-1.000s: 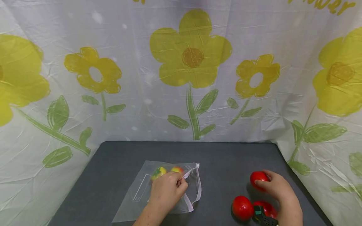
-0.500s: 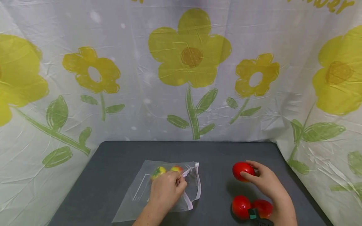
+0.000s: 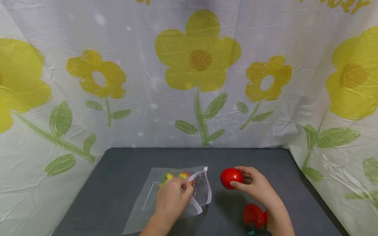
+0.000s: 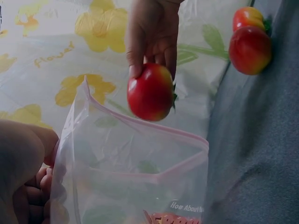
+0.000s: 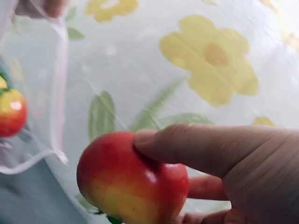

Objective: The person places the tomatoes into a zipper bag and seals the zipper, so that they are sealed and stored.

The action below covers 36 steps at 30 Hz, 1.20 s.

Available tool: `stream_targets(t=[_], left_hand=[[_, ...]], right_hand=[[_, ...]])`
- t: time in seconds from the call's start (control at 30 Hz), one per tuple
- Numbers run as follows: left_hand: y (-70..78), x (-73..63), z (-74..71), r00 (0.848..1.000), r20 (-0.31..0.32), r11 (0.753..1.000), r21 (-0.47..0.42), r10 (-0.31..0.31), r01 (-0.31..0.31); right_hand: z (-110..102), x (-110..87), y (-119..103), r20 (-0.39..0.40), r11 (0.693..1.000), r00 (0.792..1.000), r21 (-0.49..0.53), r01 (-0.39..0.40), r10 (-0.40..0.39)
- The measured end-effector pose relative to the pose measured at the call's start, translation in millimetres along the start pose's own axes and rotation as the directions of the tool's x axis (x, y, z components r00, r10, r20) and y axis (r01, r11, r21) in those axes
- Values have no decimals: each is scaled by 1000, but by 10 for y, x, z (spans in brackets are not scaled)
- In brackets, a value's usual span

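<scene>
My left hand (image 3: 172, 196) pinches the upper edge of a clear zip bag (image 3: 149, 188), whose mouth gapes toward the right. Inside the bag lie yellow and red tomatoes (image 5: 13, 112) with green tops, partly covered by that hand in the head view. Just right of the mouth, my right hand (image 3: 258, 186) holds a red tomato (image 3: 231, 178) between thumb and fingers, above the table. Its yellowish underside and green leaves show in the right wrist view. From the left wrist, this tomato (image 4: 150, 92) appears beyond the bag's pale pink rim.
Two more red tomatoes (image 3: 252, 214) sit together on the dark grey table (image 3: 230, 157) near its front right, partly hidden by the right wrist. A white sheet (image 3: 141, 98) printed with yellow flowers hangs behind and at both sides.
My right hand has carried the tomato leftward from the table's right side to near the bag's mouth. The left hand keeps its grip on the bag edge, and the mouth looks slightly wider.
</scene>
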<state>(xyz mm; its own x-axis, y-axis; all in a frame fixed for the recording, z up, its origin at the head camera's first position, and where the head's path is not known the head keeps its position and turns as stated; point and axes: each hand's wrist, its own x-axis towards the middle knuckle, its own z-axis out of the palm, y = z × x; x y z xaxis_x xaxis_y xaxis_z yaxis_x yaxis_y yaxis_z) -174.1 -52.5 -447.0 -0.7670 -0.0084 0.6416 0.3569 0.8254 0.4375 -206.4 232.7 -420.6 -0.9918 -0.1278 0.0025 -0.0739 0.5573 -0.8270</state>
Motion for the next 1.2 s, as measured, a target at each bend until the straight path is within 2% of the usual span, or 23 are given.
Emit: stream_targets(t=[0.17,0.33,0.53,0.67,0.83,0.97,1.13,1.2], left_hand=[[-6,5,-15,996,38,997,-30,-75,76],[6,25,-35,990,75,992,-29,-122,124],[10,40,-49,984,116,990,-5,-136,138],[26,39,-66,978,144,988,-8,-151,154],[31,45,-76,975,164,989,13,-151,150],[10,35,-61,984,140,994,21,-109,107],[-8,15,-38,994,92,998,24,-62,60],[-5,6,-39,993,95,997,25,-69,66]], right_hand=[[228,44,-98,74,994,991,11,107,-108],[443,96,-204,185,979,962,5,205,-203],[635,130,-308,244,973,945,-16,230,-219],[728,166,-334,285,964,925,-18,266,-250],[825,233,-373,327,949,901,-40,313,-283],[891,296,-404,359,929,881,-84,360,-308],[985,389,-425,416,886,828,-101,453,-376],[1023,416,-428,444,885,812,-85,458,-378]])
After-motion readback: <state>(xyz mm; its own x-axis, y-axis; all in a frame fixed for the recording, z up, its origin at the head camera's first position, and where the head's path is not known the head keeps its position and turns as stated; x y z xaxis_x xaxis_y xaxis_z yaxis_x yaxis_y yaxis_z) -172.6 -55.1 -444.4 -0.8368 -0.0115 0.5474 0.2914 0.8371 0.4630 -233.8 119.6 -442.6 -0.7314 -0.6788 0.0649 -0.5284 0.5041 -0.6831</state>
